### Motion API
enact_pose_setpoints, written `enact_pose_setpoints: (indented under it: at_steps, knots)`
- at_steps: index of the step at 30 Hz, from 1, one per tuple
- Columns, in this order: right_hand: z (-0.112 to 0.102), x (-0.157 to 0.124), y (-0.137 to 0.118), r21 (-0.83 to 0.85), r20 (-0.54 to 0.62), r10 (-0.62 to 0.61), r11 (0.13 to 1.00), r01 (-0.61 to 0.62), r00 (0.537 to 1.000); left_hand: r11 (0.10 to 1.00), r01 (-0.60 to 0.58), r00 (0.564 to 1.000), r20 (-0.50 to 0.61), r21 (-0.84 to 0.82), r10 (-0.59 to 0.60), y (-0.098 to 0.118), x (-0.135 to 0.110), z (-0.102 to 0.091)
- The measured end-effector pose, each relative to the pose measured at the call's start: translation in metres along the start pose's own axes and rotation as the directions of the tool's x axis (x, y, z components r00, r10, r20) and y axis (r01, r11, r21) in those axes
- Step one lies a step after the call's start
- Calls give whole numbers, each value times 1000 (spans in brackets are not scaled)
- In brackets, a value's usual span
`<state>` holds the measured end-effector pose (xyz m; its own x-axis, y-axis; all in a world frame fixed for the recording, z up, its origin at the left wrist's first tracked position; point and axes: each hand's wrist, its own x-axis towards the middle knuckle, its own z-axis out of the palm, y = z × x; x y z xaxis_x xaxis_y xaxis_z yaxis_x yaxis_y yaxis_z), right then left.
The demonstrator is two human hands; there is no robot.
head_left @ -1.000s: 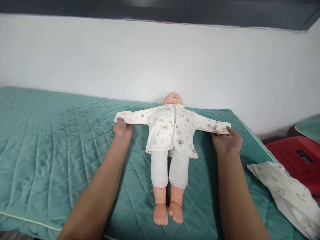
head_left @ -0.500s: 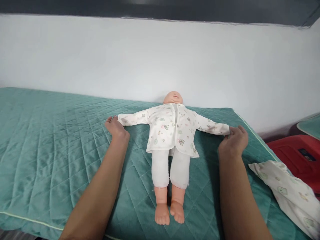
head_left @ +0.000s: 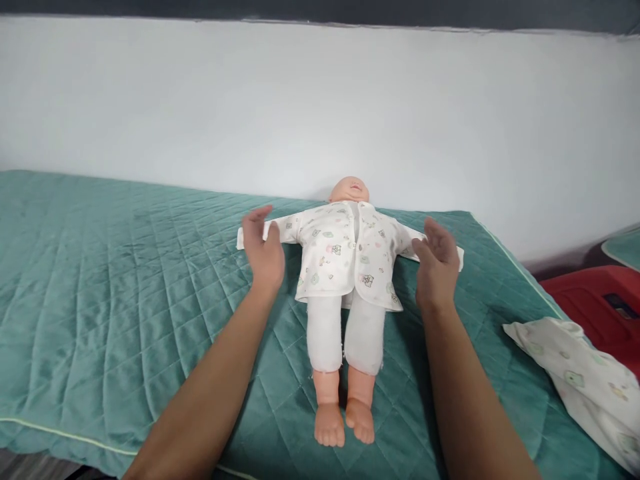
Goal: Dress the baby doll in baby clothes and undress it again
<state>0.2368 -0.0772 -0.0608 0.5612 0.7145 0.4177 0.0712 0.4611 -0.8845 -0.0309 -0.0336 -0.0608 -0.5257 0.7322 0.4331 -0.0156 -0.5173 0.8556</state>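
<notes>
A baby doll (head_left: 327,387) lies on its back, head toward the wall and feet toward me. It wears a white printed jacket (head_left: 327,267) whose sleeves stretch out to both sides; the front edges meet near the middle. White padded fabric covers its upper legs, and the lower legs and feet are bare. My left hand (head_left: 265,250) is open above the sleeve on the left, fingers apart and holding nothing. Over the other sleeve hovers my right hand (head_left: 436,263), also open, thumb apart from the fingers. Each hand hides part of the sleeve beneath it.
A green quilted cover (head_left: 125,300) spreads under the doll, with a pale wall (head_left: 250,107) behind. Crumpled white printed cloth (head_left: 580,373) lies at the right edge. Beyond that edge stands a red plastic object (head_left: 595,300).
Both hands have let go of the sleeve cuffs and moved inward toward the doll's body, fingers opening. The doll and its jacket stay in about the same place.
</notes>
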Motion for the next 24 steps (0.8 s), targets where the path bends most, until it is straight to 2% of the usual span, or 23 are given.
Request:
enact_pose_setpoints:
  at_steps: [1,2,3,5,6,9,12,13,14,15,16,19,22,24]
  knots:
    - [2,-4,-3,-18,118,3,1000,0,993,998,57,991,124,-18,-54,6,-5,1]
    - [5,-9,-6,-37,235,6,999,3,972,993,117,954,279,-17,-108,13,-11,1]
    - [7,-14,-10,-63,344,8,998,15,939,986,164,885,442,5,-149,20,-16,1]
    - [11,-22,-18,-140,525,1,986,85,851,983,170,705,688,72,-172,33,-25,-1]
    - [13,-26,-22,-183,591,-4,973,139,807,986,131,635,755,99,-161,39,-28,-2]
    - [14,-32,-32,-304,739,17,901,311,674,978,-70,495,858,199,-139,49,-32,-7]
    - [7,-33,-39,-365,843,87,816,447,531,903,-310,301,932,297,-203,52,-30,-12]
    - [4,-33,-41,-377,866,115,790,483,487,874,-376,252,942,308,-223,53,-30,-13]
    - [1,-34,-42,-387,880,141,766,513,454,847,-431,225,946,311,-233,54,-31,-15]
    - [-1,-34,-43,-398,888,163,742,539,431,821,-478,219,948,312,-233,55,-32,-15]
    - [-3,-35,-43,-406,891,177,720,562,417,794,-521,232,947,314,-223,55,-35,-15]
    - [-4,-42,-42,-414,893,170,675,611,417,705,-624,314,934,338,-170,57,-45,-11]
    - [3,-49,-41,-413,877,92,644,644,472,654,-660,395,911,369,-115,57,-52,-7]
    - [9,-52,-41,-431,848,39,630,646,528,679,-633,460,886,373,-58,55,-53,-4]
